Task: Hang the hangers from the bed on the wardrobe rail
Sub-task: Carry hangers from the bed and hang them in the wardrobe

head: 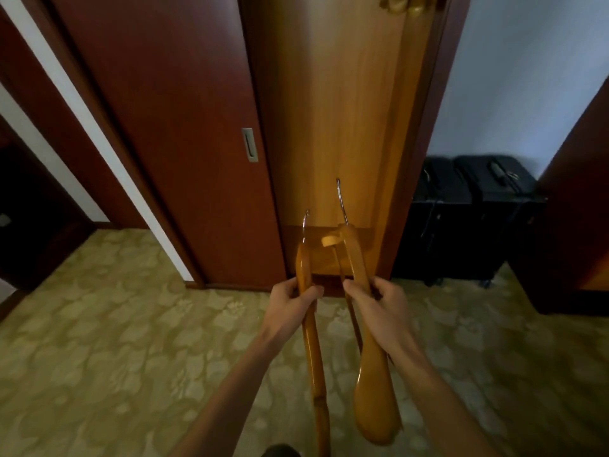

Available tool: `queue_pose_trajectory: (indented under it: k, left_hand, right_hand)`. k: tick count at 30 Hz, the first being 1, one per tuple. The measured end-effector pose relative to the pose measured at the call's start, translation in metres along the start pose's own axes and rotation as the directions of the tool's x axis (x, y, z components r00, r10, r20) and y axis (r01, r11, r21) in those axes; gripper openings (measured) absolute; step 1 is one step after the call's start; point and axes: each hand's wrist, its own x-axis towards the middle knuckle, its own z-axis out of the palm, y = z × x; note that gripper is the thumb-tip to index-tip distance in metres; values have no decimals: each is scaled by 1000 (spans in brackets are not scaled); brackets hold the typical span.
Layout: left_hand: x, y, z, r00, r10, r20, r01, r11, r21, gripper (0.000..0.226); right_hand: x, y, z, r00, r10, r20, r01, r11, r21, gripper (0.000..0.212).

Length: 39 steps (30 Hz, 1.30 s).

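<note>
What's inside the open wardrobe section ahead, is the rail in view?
Inside the open wardrobe only light wood panelling and a low wooden step show. At the top edge something wooden peeks in, possibly hung hangers. The rail itself is cut off above the frame.

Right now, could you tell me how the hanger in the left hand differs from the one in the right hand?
The left hand grips a slim wooden hanger; the right hand grips a broad-shouldered wooden hanger with a wide rounded end. The slim one's metal hook sits lower; the broad one's reaches higher against the open wardrobe. Both are honey-coloured wood, held edge-on, hooks pointing away.
</note>
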Motion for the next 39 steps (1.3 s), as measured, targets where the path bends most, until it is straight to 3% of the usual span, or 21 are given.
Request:
queue_pose_trajectory:
  k: [4, 9, 20, 24, 28, 33, 37, 39]
  left_hand:
    - [76, 20, -15, 999, 30, 36, -30, 1000, 4, 22]
    - [186, 48, -31, 991, 75, 112, -74, 997, -9, 27]
    - [447, 151, -57, 943, 239, 233, -227, 971, -77, 26]
    - [524, 196, -54, 926, 288, 245, -272, 957, -96, 24]
    - [592, 247, -43, 916, 294, 274, -271, 955, -121, 25]
    - [663, 322, -23, 916, 334, 223, -300, 938, -173, 26]
    - [714, 381, -8, 924, 365, 113, -343, 923, -175, 49]
    - [734, 409, -1, 906, 413, 89, -395, 903, -169, 36]
  right_hand:
    - [69, -22, 18, 1000, -9, -16, 10, 998, 57, 6]
    - [172, -45, 44, 999, -9, -49, 12, 998, 58, 37]
    - [405, -151, 84, 986, -64, -153, 80, 992, 101, 12]
    - [473, -193, 81, 973, -75, -220, 102, 988, 116, 23]
    - [534, -240, 62, 957, -126, -262, 157, 982, 101, 16]
    - [608, -296, 28, 924, -207, -320, 251, 962, 104, 21]
    - [663, -337, 2, 909, -262, -323, 315, 941, 123, 22]
    - [687, -357, -8, 900, -294, -320, 345, 931, 115, 24]
